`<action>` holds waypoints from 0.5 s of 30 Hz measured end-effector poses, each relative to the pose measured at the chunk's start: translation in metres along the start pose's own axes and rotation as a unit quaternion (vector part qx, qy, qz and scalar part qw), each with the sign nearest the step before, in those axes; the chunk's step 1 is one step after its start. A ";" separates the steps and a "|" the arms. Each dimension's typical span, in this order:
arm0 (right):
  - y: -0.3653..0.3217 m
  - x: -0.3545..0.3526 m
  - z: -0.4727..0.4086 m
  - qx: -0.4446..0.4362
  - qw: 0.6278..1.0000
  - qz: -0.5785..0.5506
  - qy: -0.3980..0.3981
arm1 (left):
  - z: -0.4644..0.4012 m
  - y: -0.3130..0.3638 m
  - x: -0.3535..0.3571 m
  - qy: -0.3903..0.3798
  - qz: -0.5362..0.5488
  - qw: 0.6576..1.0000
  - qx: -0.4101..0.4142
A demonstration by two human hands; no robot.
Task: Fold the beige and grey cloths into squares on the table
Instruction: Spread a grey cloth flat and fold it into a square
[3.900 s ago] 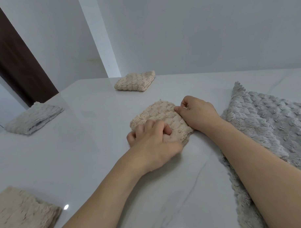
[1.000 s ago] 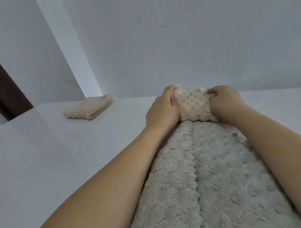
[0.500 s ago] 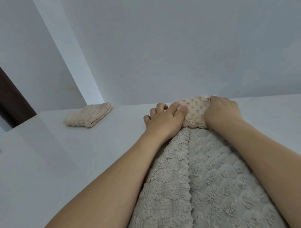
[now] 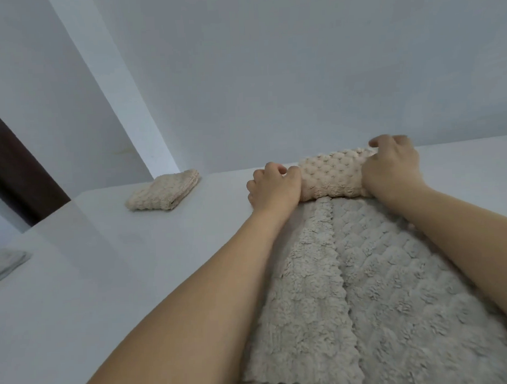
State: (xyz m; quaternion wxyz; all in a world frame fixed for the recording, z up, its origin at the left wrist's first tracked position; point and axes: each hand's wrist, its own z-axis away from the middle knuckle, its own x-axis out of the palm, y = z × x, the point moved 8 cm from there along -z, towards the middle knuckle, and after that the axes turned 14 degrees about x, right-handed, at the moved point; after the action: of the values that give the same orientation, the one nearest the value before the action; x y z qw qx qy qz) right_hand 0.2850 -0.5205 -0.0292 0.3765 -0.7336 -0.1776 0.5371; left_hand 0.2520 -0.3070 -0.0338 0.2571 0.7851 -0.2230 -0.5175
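No readable text, labels or nos. anywhere (cloths, table incl.).

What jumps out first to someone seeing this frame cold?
Both hands: the left hand and right hand flank a small folded beige cloth at the far edge of the white table. Next, the big fluffy grey cloth fills the lower right between the forearms, its left edge turned over. Another folded beige cloth sits apart at far left.
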 end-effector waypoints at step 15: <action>-0.059 0.018 0.127 -0.351 0.843 0.356 -0.197 | 0.157 0.042 -0.070 -0.215 -0.062 0.973 0.056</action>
State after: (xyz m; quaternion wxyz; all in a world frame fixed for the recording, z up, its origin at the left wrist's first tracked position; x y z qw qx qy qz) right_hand 0.1829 -0.4243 -0.0146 -0.1664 -0.7085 -0.1515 0.6689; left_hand 0.0773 -0.3234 -0.0105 0.1263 0.6808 -0.2525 -0.6758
